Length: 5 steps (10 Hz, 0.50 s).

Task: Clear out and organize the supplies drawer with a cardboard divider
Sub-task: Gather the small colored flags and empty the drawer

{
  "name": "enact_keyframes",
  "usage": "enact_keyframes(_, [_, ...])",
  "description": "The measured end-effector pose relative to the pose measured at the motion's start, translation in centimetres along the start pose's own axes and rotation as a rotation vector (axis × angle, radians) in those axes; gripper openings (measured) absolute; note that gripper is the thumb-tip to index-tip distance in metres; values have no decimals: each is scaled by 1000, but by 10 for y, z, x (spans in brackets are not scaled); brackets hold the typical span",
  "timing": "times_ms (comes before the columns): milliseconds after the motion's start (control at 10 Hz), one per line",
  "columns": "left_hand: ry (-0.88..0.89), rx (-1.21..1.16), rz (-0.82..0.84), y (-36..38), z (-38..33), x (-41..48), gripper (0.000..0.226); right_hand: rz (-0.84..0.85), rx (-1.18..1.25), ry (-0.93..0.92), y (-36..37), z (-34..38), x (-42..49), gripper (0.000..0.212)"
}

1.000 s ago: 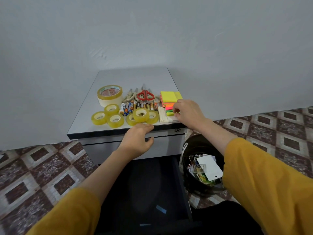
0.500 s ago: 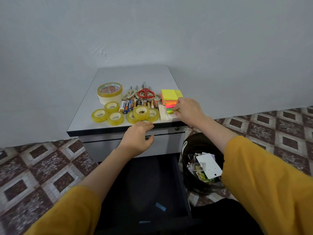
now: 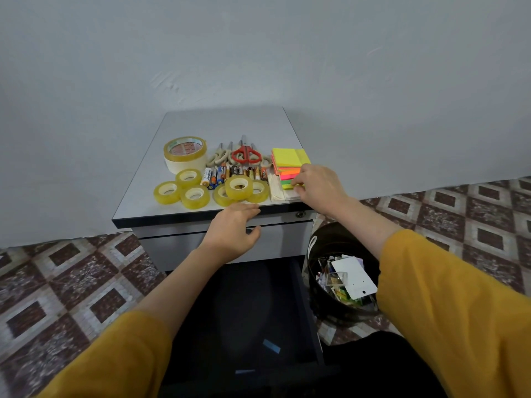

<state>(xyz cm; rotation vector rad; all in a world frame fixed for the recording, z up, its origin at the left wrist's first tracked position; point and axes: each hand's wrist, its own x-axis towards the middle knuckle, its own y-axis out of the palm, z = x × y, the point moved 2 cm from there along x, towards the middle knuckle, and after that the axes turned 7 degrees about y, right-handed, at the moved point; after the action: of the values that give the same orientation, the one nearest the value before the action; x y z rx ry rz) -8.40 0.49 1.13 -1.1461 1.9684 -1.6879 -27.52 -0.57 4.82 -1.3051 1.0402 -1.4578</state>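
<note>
Right hand (image 3: pixel 319 185) still pinching sticky notes (image 3: pixel 287 159), left hand (image 3: pixel 232 231) unmoved

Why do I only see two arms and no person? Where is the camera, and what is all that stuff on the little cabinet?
There is no machine here. A person wears a camera on the head, so you look forward and down just as they do and see only their arms in yellow sleeves. The left hand is open near the front edge of the cabinet top and holds nothing. The right hand has its fingertips on the edge of the sticky notes; I cannot tell whether it grips them. On top lie a big tape roll, six small tape rolls, a row of batteries and several scissors. Below, the drawer is pulled open, and a black bin beside it holds scraps.
</note>
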Motion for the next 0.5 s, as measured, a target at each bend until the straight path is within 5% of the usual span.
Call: enact_keyframes(500, [3,-9,-4,2,3,0,45,-55,7,41,-2,1,0,27])
